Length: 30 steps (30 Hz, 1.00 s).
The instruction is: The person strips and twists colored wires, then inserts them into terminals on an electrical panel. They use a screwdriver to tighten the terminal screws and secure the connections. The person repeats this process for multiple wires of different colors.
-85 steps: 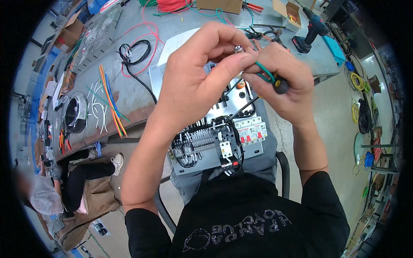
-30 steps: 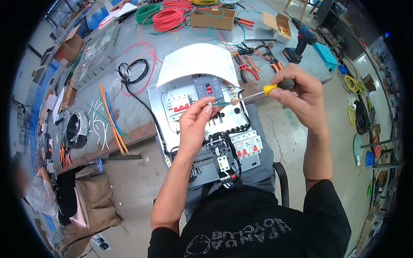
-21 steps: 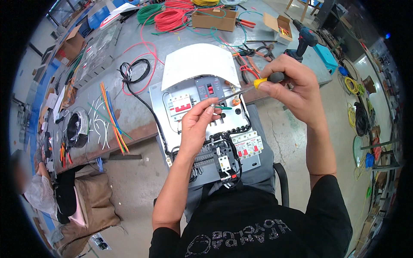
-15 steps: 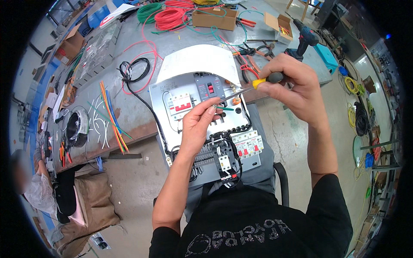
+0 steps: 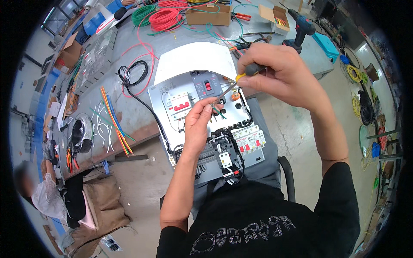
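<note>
I list: right hand (image 5: 278, 72), fingers closed round one yellow-and-black screwdriver (image 5: 241, 78); left hand (image 5: 197, 125), fingertips pinching one green wire (image 5: 220, 113), best braced steady against the driver's push.

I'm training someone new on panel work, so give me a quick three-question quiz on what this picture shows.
1. Which of the person's hands holds the screwdriver?
2. True or false: the cordless drill stands on the table.
3. What colour is the short wire at the fingertips of the left hand? a) red b) blue c) green

Key:
1. The right hand.
2. True.
3. c
</note>
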{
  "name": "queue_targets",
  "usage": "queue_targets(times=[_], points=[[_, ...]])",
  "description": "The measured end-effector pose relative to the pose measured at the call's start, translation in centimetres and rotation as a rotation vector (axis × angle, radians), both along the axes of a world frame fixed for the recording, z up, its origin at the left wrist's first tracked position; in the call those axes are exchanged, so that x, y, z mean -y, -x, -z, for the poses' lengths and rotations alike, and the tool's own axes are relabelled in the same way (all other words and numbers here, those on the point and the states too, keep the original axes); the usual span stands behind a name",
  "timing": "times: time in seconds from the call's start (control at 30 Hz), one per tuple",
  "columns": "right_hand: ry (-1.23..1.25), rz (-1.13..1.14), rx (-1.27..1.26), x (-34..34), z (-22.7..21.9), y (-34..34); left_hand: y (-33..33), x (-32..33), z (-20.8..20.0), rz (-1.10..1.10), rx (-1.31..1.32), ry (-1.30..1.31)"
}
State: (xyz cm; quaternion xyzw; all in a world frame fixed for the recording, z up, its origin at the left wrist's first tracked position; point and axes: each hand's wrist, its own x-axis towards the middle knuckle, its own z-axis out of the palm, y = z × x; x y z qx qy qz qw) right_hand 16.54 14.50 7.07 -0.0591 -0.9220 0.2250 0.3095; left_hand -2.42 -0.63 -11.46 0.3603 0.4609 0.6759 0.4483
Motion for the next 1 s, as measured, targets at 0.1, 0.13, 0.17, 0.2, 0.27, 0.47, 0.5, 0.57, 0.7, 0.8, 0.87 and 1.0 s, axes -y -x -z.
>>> queue_targets(times=[0.1, 0.13, 0.17, 0.2, 0.27, 0.47, 0.5, 0.57, 0.7, 0.8, 0.87, 1.0], points=[[0.033, 0.058, 0.052, 0.2, 0.0, 0.0, 0.2, 0.0, -0.8, 0.04, -0.078, 0.082], [0.043, 0.063, 0.06, -0.1, 0.1, 0.0, 0.3, 0.0, -1.0, 0.063, -0.114, 0.112], [0.051, 0.066, 0.067, -0.5, 0.2, 0.1, 0.3, -0.2, -0.9, 0.061, -0.147, 0.114], [0.059, 0.07, 0.075, -0.8, 0.3, 0.1, 0.3, -0.1, -1.1, 0.052, -0.173, 0.126], [0.057, 0.075, 0.054, -0.7, 0.4, 0.2, 0.1, -0.1, -1.5, 0.035, -0.222, 0.14], [0.008, 0.08, 0.012, -0.8, 1.1, -0.1, -1.3, 0.1, -2.2, 0.013, -0.321, 0.171], [0.0, 0.083, 0.017, -0.7, 0.9, -0.2, -1.5, 0.2, -2.3, 0.008, -0.353, 0.163], [-0.003, 0.087, 0.028, -0.5, 0.8, -0.3, -1.6, 0.2, -2.3, 0.002, -0.393, 0.175], [-0.01, 0.098, 0.052, -0.1, 0.8, -0.4, -1.9, 0.1, -1.3, -0.197, -0.609, 0.202], [-0.049, 0.078, 0.026, -0.6, 1.3, -0.3, -2.4, 0.3, -1.8, -0.301, -0.844, 0.232], [-0.057, 0.065, 0.023, -0.7, 1.4, -0.3, -2.6, 0.3, -2.3, -0.348, -0.912, 0.254], [-0.044, 0.06, 0.111, -0.8, 0.5, 0.1, -2.5, 0.3, -1.4, -0.382, -1.016, 0.086]])
